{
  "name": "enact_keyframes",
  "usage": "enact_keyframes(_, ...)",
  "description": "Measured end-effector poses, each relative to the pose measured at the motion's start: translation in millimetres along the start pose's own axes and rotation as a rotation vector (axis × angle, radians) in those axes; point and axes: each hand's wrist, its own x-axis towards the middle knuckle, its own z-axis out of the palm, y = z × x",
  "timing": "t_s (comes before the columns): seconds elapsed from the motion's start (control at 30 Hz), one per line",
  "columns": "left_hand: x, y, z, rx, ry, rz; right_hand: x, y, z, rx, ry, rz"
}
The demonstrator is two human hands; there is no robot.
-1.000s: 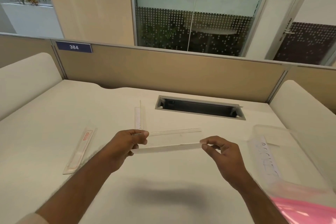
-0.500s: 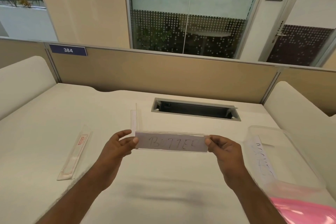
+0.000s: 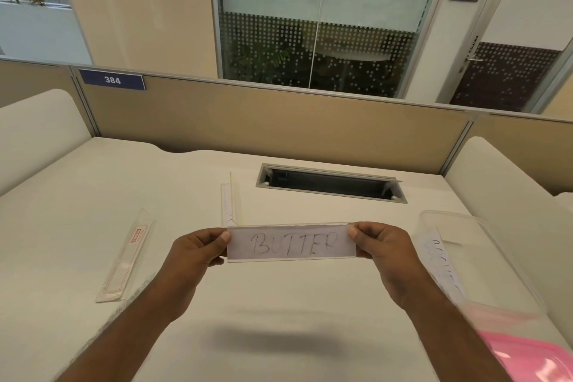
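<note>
A clear label holder [image 3: 291, 243] with a white paper strip reading "BUTTER" hangs above the white desk [image 3: 279, 304], its face upright and turned toward the camera. My left hand [image 3: 193, 253] pinches its left end between thumb and fingers. My right hand [image 3: 383, 246] pinches the right end the same way. The holder casts a shadow on the desk below.
A second clear holder [image 3: 228, 205] lies behind the held one. A flat sleeve with a red mark [image 3: 125, 260] lies at the left. A clear plastic box [image 3: 459, 260] with a written strip and a pink lid [image 3: 533, 360] stand at the right. A cable slot [image 3: 330, 183] opens at the back.
The holder has been tipped up from edge-on to upright, so its written face now shows. Both hands kept hold of its ends and rose a little.
</note>
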Motion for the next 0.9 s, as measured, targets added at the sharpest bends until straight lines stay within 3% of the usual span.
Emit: enact_keyframes(0.9,7,18,25,-0.081,-0.021,-0.098,-7,-10,-21,0.02,0.073,0.056)
